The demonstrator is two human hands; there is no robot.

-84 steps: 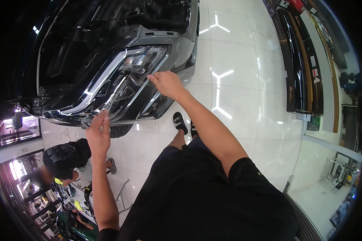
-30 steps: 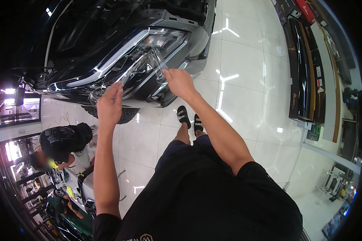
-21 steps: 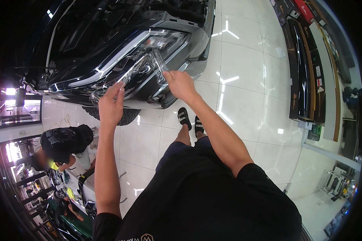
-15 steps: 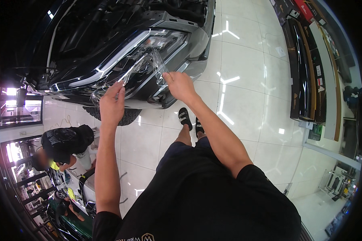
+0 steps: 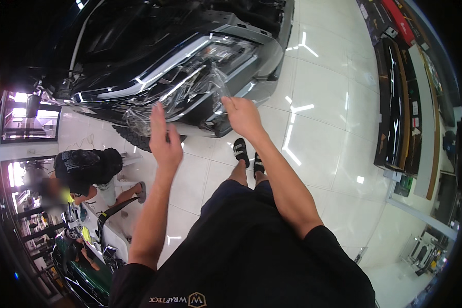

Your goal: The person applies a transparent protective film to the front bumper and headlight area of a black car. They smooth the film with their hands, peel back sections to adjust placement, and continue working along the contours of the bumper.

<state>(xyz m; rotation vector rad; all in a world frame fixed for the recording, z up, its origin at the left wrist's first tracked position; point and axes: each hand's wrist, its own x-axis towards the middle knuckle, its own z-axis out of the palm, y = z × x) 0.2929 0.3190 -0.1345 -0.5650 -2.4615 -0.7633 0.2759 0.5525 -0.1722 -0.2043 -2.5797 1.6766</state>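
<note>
A dark car front with its engine bay uncovered has a headlight (image 5: 214, 51) with crumpled clear film (image 5: 190, 87) over its lower part, spreading toward the bumper (image 5: 268, 87). My right hand (image 5: 241, 115) pinches the film at the bumper side of the headlight. My left hand (image 5: 164, 136) is open, fingers mostly straight, just below the film's left part; whether a fingertip still touches it I cannot tell.
At lower left a person (image 5: 87, 174) in dark clothing bends over white and black parts, near a green car (image 5: 92, 282) and another person (image 5: 79, 254). Long boxes (image 5: 395, 113) stand along the right. My sandalled feet (image 5: 240, 152) are on the tiled floor (image 5: 318, 138).
My left hand has let go of its grip on the film and straightened its fingers, moving right. My right hand keeps its pinch, slightly farther right. The car appears shifted right as the view moves.
</note>
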